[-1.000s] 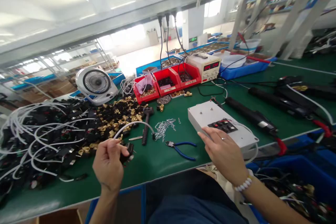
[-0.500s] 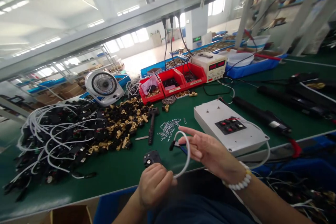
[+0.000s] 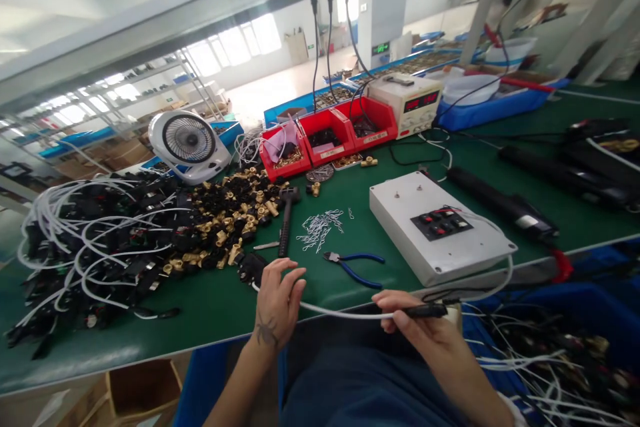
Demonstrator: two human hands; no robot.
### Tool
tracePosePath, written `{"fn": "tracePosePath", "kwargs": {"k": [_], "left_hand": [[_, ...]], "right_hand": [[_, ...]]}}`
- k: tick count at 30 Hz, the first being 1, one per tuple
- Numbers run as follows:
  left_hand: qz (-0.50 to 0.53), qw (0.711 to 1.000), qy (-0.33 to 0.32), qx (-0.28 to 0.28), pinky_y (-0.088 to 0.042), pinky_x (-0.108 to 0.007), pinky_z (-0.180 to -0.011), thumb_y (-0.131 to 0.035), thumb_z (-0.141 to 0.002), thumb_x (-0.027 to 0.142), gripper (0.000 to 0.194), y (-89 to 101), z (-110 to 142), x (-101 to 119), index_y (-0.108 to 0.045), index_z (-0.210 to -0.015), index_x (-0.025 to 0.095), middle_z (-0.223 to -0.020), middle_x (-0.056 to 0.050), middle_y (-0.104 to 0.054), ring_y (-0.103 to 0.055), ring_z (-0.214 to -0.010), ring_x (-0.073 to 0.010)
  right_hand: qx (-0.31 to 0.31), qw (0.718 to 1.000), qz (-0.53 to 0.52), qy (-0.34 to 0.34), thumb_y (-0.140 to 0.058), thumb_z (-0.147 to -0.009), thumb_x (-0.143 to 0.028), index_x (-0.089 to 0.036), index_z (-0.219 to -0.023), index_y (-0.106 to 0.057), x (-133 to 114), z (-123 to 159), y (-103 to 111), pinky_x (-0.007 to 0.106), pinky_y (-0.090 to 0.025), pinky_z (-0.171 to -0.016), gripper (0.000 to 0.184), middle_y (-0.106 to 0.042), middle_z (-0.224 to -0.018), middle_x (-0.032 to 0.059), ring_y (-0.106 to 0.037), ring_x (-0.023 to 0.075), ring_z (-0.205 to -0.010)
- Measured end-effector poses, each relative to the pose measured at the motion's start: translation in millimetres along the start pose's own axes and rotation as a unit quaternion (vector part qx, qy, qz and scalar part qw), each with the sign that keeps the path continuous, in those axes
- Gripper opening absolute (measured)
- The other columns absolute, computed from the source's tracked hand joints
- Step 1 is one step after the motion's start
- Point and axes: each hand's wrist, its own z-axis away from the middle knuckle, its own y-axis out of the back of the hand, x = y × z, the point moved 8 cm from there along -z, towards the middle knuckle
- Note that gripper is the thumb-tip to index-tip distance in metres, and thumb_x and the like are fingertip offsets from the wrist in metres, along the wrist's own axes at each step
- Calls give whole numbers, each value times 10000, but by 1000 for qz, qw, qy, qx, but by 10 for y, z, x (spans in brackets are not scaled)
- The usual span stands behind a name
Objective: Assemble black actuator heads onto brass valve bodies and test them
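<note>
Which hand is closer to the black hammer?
Left. The left hand is just on the near side of the hammer; the right hand is farther off, to the right past the blue-handled pliers.

L–R lane along front of green desk [image 3: 325,287] is crossed by the thin white cable [image 3: 345,313], strung btwn L hand [image 3: 279,297] & R hand [image 3: 415,320]; front access means going over/under it. Behind cable, bare green btwn L hand & blue-handled metal pliers [image 3: 356,269]. Pliers + loose pile of silver wire clips [image 3: 320,228] obstruct mid-desk. Black ribbed-handle hammer [image 3: 285,223] & heap of black parts w/ white cables [image 3: 135,233] block L. Open lane btwn clips & raised lt-grey metal box [image 3: 395,213], back twd red plastic bins [image 3: 327,153], which wall off rear.
</note>
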Motion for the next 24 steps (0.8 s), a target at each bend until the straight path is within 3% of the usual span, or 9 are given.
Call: {"fn": "tracePosePath", "kwargs": {"k": [4, 7, 9, 11, 13, 15, 17, 20, 24], "left_hand": [[126, 989, -3, -73, -616, -265, -784, -390, -1058, 503, 441, -334, -33, 781, -603, -1261, 173, -1066, -105, -732, -731, -930, -174], [188, 975, 29, -113, -570, -196, -596, -363, -1077, 446, 440, -447, -76, 1078, -649, -1213, 139, -897, -76, -745, -723, -678, -129], [179, 976, 58, -105, -541, -194, -566, -350, -1089, 344, 408, -398, -104, 1066, -695, -1151, 136, -788, -51, -716, -698, -614, -125], [166, 979, 79, -89, -525, -194, -572, -389, -1082, 318, 378, -296, -124, 990, -715, -1138, 134, -742, -35, -687, -684, -611, -123], [161, 980, 93, -69, -512, -190, -576, -446, -1068, 335, 350, -184, -141, 921, -727, -1122, 132, -721, -23, -663, -665, -611, -117], [165, 980, 99, -55, -503, -196, -572, -480, -1057, 336, 331, -98, -160, 899, -735, -1084, 127, -696, -16, -644, -641, -600, -118], [179, 977, 101, -53, -520, -203, -610, -496, -1051, 299, 298, -60, -179, 921, -730, -1058, 115, -714, -26, -667, -653, -628, -123], [193, 975, 91, -56, -556, -202, -755, -522, -1036, 214, 225, -45, -198, 985, -703, -1092, 93, -868, -70, -759, -730, -783, -134], [166, 981, 91, -40, -550, -178, -783, -517, -1045, 226, 242, -3, -197, 996, -660, -1181, 87, -890, -60, -788, -752, -789, -118]], "right_hand": [[-43, 997, 28, -49, -666, -873, -663, -197, -1134, -756, 94, 60, -97, 317, -585, -836, 541, -701, -955, 87, -669, 186, -865], [-61, 993, -6, -99, -619, -864, -737, -194, -1389, -620, 156, 73, 29, 339, -582, -870, 755, -705, -918, 72, -676, 183, -855], [-59, 988, 11, -145, -635, -822, -770, -179, -1394, -612, 303, 109, 275, 336, -586, -809, 823, -705, -872, 62, -673, 175, -778], [-31, 970, 79, -229, -731, -723, -751, -156, -1195, -722, 584, 189, 660, 319, -578, -731, 760, -715, -846, 71, -672, 179, -737], [44, 940, 142, -308, -834, -582, -691, -138, -1016, -741, 879, 286, 1143, 299, -544, -602, 709, -709, -754, 76, -657, 191, -659], [105, 925, 172, -323, -837, -553, -669, -111, -1111, -695, 1084, 311, 1522, 286, -494, -517, 802, -677, -697, 73, -622, 190, -593], [159, 921, 187, -303, -796, -579, -683, -130, -1288, -612, 1218, 262, 1773, 287, -512, -548, 917, -679, -761, 66, -616, 179, -616], [175, 930, 188, -262, -747, -590, -719, -168, -1344, -575, 1361, 95, 1825, 298, -550, -655, 949, -700, -891, 76, -637, 180, -718], [83, 952, 172, -240, -769, -561, -740, -156, -1025, -736, 1521, -104, 1429, 330, -557, -673, 747, -725, -843, 98, -645, 198, -708]]}}
